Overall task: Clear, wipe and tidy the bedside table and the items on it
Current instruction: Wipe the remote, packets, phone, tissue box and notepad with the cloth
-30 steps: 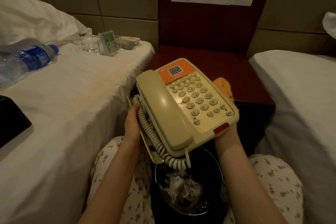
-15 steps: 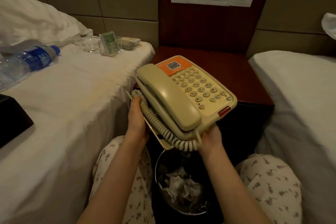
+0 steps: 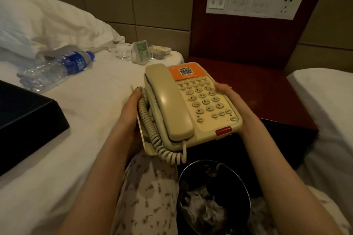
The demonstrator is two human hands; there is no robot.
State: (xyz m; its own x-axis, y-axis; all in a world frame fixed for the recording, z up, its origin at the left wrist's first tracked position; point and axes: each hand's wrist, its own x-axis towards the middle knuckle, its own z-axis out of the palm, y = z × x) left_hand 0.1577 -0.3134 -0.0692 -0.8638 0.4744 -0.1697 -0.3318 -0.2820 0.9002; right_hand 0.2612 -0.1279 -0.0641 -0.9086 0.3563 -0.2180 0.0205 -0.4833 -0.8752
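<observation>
head view: both hands are on the telephone (image 3: 191, 105). the left hand (image 3: 131, 108) grips its left side by the coiled cord (image 3: 152, 129), and the right hand (image 3: 231, 99) clasps the right edge with the thumb on top. the phone is up in the air, handset seated, just near and left of the dark bedside table (image 3: 267, 91) and above the bin (image 3: 214, 202), which has crumpled paper in it. clearing looks largely done. a water bottle (image 3: 57, 66), a glass dish (image 3: 120, 51), a clear card holder (image 3: 141, 51) and a black box (image 3: 24, 118) all lie on the left bed (image 3: 86, 129). whether the table top has been wiped, i cannot tell, and no cloth shows. what's left, i'd judge, is to set the phone down on the table and bring the bed's things back in order.
</observation>
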